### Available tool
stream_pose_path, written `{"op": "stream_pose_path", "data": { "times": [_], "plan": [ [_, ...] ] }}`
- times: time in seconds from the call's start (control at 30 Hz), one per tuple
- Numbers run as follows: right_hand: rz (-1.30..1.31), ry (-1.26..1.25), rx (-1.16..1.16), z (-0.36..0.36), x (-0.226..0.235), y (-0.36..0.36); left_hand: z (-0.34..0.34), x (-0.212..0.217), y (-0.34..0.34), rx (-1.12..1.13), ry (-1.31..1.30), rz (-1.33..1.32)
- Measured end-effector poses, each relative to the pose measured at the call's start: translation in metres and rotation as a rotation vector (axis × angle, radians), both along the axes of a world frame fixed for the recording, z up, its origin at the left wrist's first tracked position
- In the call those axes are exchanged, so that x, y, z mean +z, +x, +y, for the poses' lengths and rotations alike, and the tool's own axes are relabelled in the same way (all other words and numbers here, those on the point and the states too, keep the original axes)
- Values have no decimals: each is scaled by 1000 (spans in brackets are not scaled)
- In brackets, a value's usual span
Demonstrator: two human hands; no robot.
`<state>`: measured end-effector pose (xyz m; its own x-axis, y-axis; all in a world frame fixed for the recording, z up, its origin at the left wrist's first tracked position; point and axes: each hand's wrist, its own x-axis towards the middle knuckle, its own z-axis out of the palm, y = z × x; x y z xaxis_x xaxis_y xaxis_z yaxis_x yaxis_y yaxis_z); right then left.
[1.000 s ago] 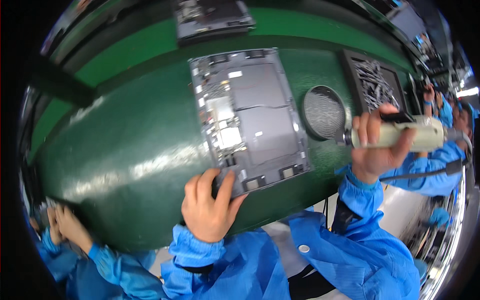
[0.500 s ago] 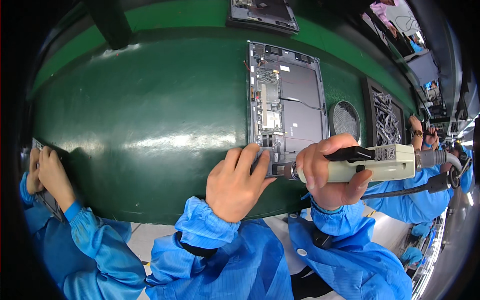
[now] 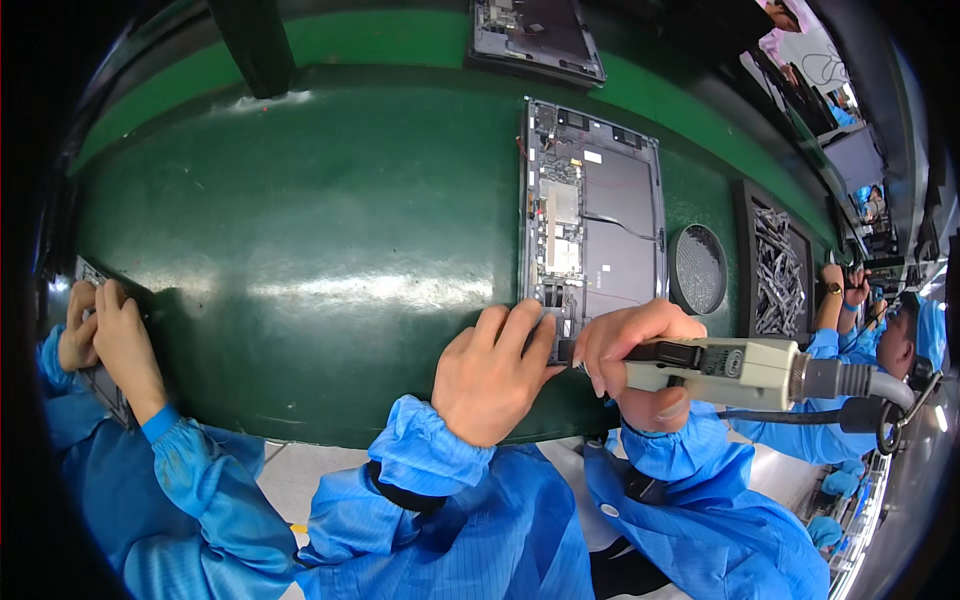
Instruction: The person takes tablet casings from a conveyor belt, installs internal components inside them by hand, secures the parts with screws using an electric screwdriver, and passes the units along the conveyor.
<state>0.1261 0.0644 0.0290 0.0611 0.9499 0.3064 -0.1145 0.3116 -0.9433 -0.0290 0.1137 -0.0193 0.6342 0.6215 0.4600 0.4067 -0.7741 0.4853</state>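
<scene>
Nearest me: both forearms in blue smock sleeves w/ elastic cuffs, coming up from lower edge.

Left hand [image 3: 492,375] lies palm-down at near edge of the green-topped desk [image 3: 300,260]. Its fingers [image 3: 520,330] are spread flat, not gripping anything, tips pressing on the near end of the opened grey laptop base, flat metal shell w/ circuit boards and dark battery panels exposed [image 3: 592,215].

Right hand [image 3: 635,360] just beside it, fingers wrapped tight round a beige-and-black electric screwdriver, pistol-less straight barrel type [image 3: 730,370]. Tool lies roughly horizontal, tip end pointing left toward laptop's near corner; tip itself hidden behind knuckles, can't tell if touching. Grey cable end [image 3: 850,382] runs off to the right from tool's rear.

Laptop base sits lengthwise away from me, right of desk centre, near end at desk's front edge under my left hand.

Just right of it: round black mesh dish [image 3: 698,268], set in desk. Further right: black rectangular tray of small metal parts [image 3: 777,265].

Far left: another person's two hands [image 3: 100,335], blue sleeves, on a dark flat unit at desk edge; well apart from mine. Far right: a co-worker in blue, hands raised [image 3: 840,285].

Farthest: second opened laptop base, dark, on the back strip of the desk [image 3: 535,35].
</scene>
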Motion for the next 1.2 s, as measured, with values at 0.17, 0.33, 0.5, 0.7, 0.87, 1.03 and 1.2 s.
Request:
{"op": "stream_pose_path", "data": {
  "times": [0.17, 0.33, 0.5, 0.7, 0.87, 1.03, 1.2],
  "plan": [
    [-51, -9, -44, -1, -7, 5, -1, -1, 6, -4, 26, 13],
    [215, 36, -171, -7, 10, 16, -5, 0, 6, 34, 22, -3],
    [165, 120, -649, -49, 21, 112, -6, 14, 13, 16, -111, -9],
    [-132, -162, -1029, -67, 9, 141, -7, 25, 38, 255, -201, 99],
    [-992, -498, -1156, -106, 23, 110, -10, 31, 47, 333, -232, 233],
    [-618, -524, -634, -94, 5, 92, -11, 41, 34, 285, -273, 227],
    [-233, -553, -377, -73, -24, 82, 2, 35, 20, 128, -347, 178]
  ]
}}
